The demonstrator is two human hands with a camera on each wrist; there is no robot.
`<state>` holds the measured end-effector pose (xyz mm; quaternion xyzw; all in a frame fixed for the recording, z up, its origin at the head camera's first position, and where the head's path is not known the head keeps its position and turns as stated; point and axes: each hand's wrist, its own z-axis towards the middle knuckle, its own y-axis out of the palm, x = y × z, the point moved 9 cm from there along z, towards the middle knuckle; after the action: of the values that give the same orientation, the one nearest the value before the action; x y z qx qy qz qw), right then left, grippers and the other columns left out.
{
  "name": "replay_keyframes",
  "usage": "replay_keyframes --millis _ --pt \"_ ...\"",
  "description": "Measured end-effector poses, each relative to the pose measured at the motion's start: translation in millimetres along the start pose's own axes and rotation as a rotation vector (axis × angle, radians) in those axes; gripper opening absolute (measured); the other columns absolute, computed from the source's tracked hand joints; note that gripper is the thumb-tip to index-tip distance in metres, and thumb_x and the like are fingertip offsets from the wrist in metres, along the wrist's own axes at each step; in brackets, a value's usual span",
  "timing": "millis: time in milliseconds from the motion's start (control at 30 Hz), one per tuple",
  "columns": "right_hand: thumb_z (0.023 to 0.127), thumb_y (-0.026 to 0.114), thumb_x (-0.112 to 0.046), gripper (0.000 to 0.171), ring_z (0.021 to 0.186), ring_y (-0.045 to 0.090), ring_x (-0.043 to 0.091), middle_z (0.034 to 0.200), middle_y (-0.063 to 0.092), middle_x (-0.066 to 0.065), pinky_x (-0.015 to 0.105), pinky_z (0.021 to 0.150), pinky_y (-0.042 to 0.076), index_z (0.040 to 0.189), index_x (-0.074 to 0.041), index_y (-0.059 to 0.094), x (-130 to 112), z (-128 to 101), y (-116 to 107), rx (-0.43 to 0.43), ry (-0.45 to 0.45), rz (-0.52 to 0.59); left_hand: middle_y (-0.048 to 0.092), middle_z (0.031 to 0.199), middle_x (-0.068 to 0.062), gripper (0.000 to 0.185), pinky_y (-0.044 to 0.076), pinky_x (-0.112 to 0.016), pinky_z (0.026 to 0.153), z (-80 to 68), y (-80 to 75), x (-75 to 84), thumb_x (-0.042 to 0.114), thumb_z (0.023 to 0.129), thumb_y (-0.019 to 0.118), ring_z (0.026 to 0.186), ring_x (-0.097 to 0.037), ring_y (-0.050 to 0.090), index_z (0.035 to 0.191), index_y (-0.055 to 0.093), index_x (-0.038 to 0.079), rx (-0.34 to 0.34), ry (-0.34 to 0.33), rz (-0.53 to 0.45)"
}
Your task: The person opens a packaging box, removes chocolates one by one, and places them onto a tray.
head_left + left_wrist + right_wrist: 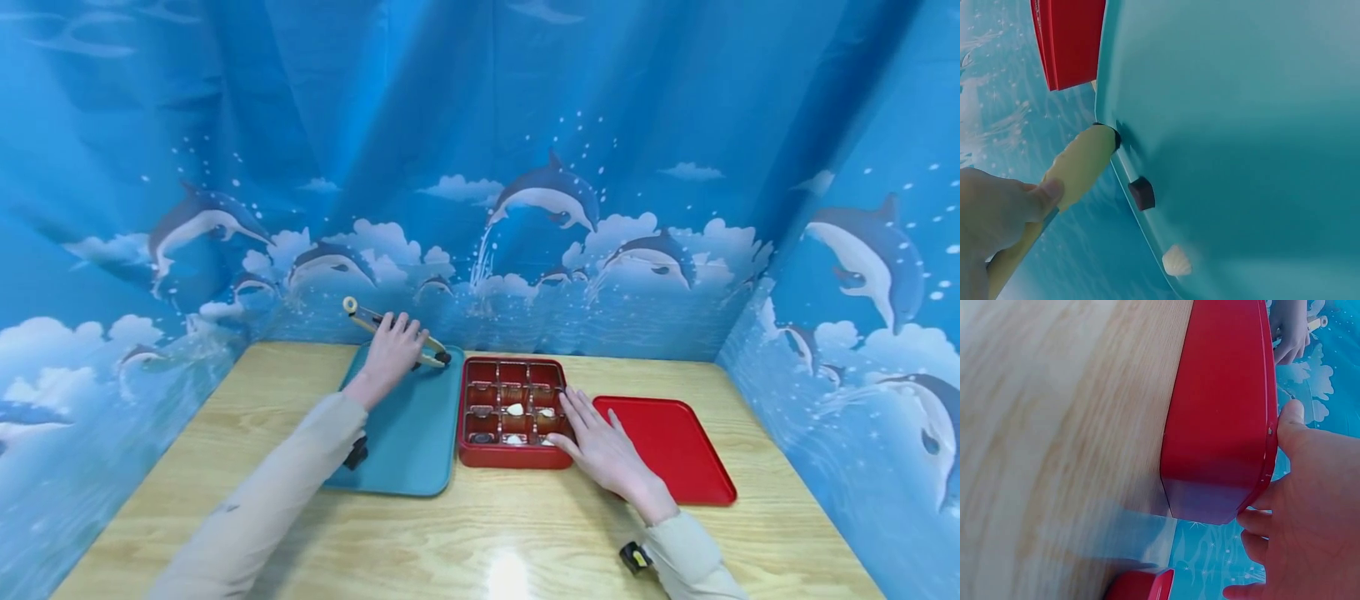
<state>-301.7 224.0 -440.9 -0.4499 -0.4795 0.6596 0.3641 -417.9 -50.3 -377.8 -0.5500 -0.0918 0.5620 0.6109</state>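
Note:
My left hand [392, 346] grips a pair of pale tongs [360, 315] over the far end of a blue tray [397, 450]. In the left wrist view the tongs' dark-edged tip overlaps the tray's rim. Near that tip lie a dark brown chocolate [1141, 194] and a white shell-shaped chocolate [1177, 260]. Beside the tray stands a red box [513, 456] with a divided insert; white pieces [514, 410] and a dark piece [482, 437] sit in its nearer compartments. My right hand [603, 446] rests at the box's near right corner, fingers extended along the rim, thumb at the near edge.
A red lid [675, 450] lies on the wooden table [450, 542] to the right of the box. Blue dolphin-printed curtains [450, 125] rise behind the table and along both sides.

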Motion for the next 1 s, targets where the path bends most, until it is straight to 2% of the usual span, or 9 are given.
replay_keyframes --millis 233,533,633,767,1000 --pt "0.102 0.051 -0.052 0.078 0.151 0.023 0.041 0.165 0.026 0.019 0.07 0.115 0.019 0.158 -0.001 0.031 -5.8 -0.5 -0.2 0.007 -0.016 0.02 0.065 0.117 -0.012 0.029 0.041 -0.049 0.1 2.0 7.1 4.0 0.007 0.1 0.063 0.116 -0.034 0.054 0.127 0.071 0.013 -0.086 -0.006 -0.015" --pt "0.102 0.05 -0.054 0.078 0.151 0.024 0.041 0.164 0.027 0.019 0.07 0.114 0.019 0.157 -0.001 0.033 -3.5 0.0 3.3 0.026 -0.024 0.025 0.061 0.119 -0.014 0.031 0.039 -0.05 0.097 -6.9 12.8 -8.3 0.01 0.103 0.06 0.115 -0.035 0.051 0.133 0.065 0.011 -0.181 -0.079 -0.075" --pt "0.102 0.051 -0.053 0.078 0.15 0.024 0.042 0.164 0.027 0.02 0.071 0.114 0.02 0.157 -0.001 0.033 -3.6 -0.2 2.3 0.026 -0.023 0.028 0.06 0.122 -0.015 0.034 0.04 -0.05 0.096 -11.6 6.1 -16.6 0.01 0.103 0.058 0.115 -0.035 0.051 0.137 0.062 0.011 -0.149 -0.115 -0.094" --pt "0.102 0.051 -0.053 0.078 0.15 0.025 0.042 0.164 0.027 0.02 0.071 0.114 0.02 0.157 -0.001 0.033 -2.5 -0.7 0.5 0.028 -0.024 0.022 0.061 0.122 -0.016 0.038 0.041 -0.051 0.092 -18.3 -7.6 -24.5 0.008 0.102 0.061 0.113 -0.037 0.052 0.139 0.061 0.012 -0.058 -0.135 -0.134" --pt "0.102 0.05 -0.054 0.078 0.151 0.023 0.04 0.165 0.026 0.019 0.07 0.115 0.019 0.158 -0.002 0.032 -0.8 -0.6 0.0 0.02 -0.013 0.018 0.063 0.12 -0.015 0.043 0.044 -0.048 0.084 -32.3 -28.9 -21.6 0.016 0.098 0.068 0.107 -0.035 0.055 0.14 0.061 0.013 0.072 -0.093 -0.185"
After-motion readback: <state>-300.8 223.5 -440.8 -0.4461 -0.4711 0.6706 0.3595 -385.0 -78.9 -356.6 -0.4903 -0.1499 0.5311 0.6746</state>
